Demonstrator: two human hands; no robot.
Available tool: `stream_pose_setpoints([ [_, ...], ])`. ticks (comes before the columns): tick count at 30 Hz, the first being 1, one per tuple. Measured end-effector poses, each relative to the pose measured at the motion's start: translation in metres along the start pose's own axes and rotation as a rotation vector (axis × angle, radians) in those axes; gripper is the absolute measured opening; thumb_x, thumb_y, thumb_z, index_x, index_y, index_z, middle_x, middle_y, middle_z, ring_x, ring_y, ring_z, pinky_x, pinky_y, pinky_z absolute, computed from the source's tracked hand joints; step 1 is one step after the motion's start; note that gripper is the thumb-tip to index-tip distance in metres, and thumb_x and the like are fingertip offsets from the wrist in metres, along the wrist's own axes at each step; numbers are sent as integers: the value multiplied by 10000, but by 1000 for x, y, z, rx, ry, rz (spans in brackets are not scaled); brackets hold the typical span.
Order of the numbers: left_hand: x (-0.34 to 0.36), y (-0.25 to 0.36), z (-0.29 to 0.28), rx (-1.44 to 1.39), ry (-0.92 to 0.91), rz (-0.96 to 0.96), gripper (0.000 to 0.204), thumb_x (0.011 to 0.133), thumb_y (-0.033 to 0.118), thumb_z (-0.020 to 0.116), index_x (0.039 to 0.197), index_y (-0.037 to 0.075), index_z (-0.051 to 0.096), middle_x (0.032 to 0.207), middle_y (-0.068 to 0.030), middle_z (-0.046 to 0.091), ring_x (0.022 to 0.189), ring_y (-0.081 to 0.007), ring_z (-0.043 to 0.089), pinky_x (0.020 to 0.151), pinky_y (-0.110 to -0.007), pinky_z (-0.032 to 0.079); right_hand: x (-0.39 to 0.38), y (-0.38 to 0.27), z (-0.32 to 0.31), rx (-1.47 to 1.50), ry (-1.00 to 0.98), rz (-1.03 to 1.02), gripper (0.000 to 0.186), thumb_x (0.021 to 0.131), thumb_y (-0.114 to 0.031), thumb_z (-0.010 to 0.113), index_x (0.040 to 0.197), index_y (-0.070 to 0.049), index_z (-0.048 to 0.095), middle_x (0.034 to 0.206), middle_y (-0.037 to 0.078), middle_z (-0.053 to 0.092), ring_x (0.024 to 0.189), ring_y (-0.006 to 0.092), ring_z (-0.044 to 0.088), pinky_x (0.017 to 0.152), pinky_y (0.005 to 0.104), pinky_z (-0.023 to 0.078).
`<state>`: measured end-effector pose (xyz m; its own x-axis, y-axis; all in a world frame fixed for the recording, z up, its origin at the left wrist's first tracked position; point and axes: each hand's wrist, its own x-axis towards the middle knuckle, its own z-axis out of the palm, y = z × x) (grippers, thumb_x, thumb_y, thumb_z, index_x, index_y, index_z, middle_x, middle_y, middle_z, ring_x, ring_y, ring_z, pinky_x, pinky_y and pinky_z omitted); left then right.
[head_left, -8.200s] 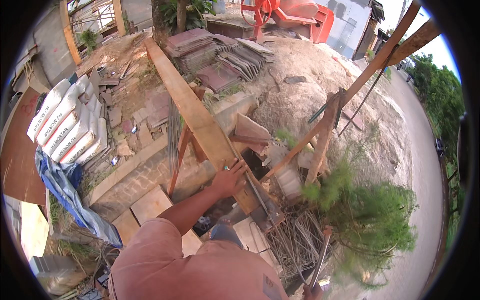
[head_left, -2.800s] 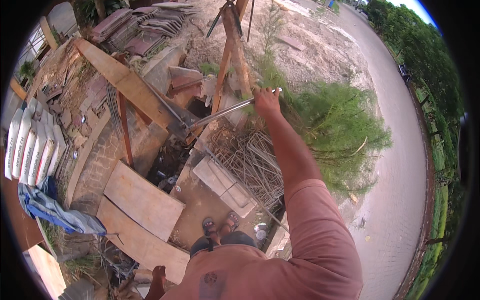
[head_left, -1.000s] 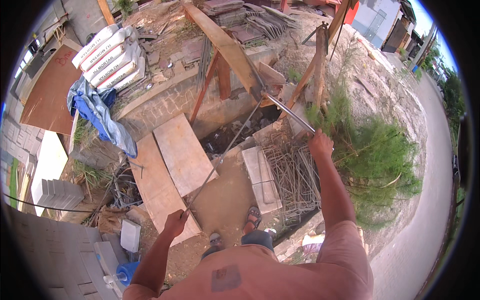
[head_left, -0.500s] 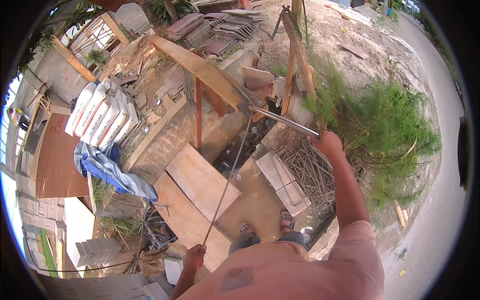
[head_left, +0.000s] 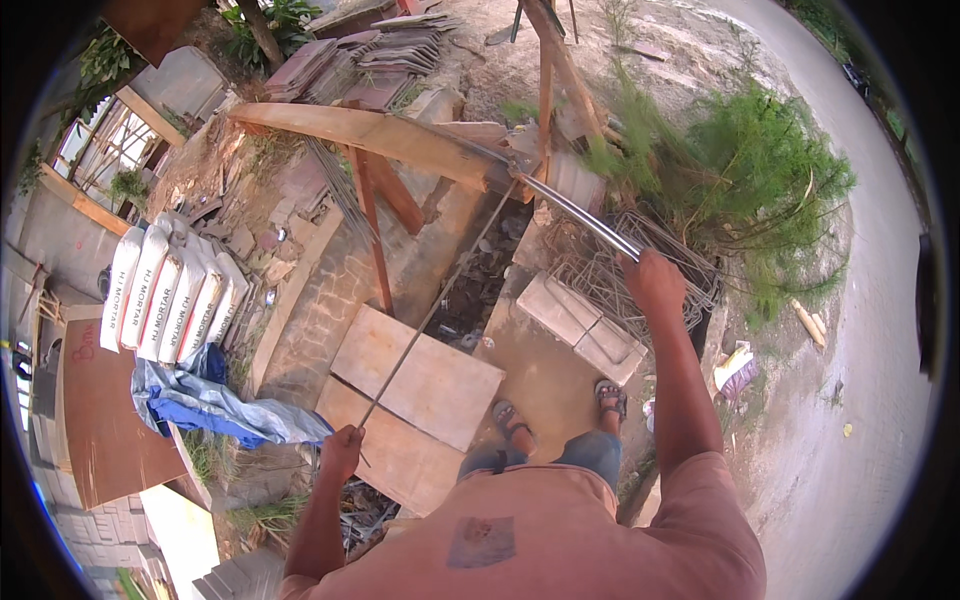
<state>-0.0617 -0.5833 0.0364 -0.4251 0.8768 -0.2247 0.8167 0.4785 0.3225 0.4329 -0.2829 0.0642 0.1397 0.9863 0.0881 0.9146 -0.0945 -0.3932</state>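
On a rubble-strewn roadside plot, our left grip [head_left: 342, 450] closes around a thin metal rod [head_left: 421, 328] that slants above 2 pale boards [head_left: 415, 375] to the near end of a wooden plank [head_left: 390, 140] propped on reddish legs [head_left: 366, 225]. Our right grip [head_left: 655, 283] wraps a silver bar [head_left: 580, 214] whose far end meets that same plank end. Bent metal wires [head_left: 610, 275] lie tangled beside the bar; stacked white sacks [head_left: 170, 300] stand to our left.

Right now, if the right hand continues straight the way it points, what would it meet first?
Probably the green bush: beyond the right hand and the metal bar it grips, the line seems to pass over the bent rods. Depth is unclear, so the rods could come first.
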Motion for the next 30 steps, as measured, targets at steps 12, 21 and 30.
stream_pose_setpoints([
  [12,101,-71,-41,13,-240,-23,301,906,340,584,963,55,662,831,-205,666,831,-363,656,740,-434,496,-52,-47,16,66,-69,76,422,914,-399,540,911,22,565,844,260,652,828,450,624,752,525,482],
  [21,149,66,-1,-341,-234,177,389,889,385,604,915,1,656,797,-173,676,726,-322,653,693,-397,491,-25,-19,28,-4,-213,41,460,894,-450,548,934,6,591,880,254,654,852,449,623,754,523,483],
  [30,174,63,25,-293,-34,251,406,893,365,589,751,-7,666,659,-185,623,625,-315,620,624,-411,467,-4,-14,0,7,-298,33,565,903,-533,508,932,14,647,913,253,652,938,417,618,802,493,469],
])
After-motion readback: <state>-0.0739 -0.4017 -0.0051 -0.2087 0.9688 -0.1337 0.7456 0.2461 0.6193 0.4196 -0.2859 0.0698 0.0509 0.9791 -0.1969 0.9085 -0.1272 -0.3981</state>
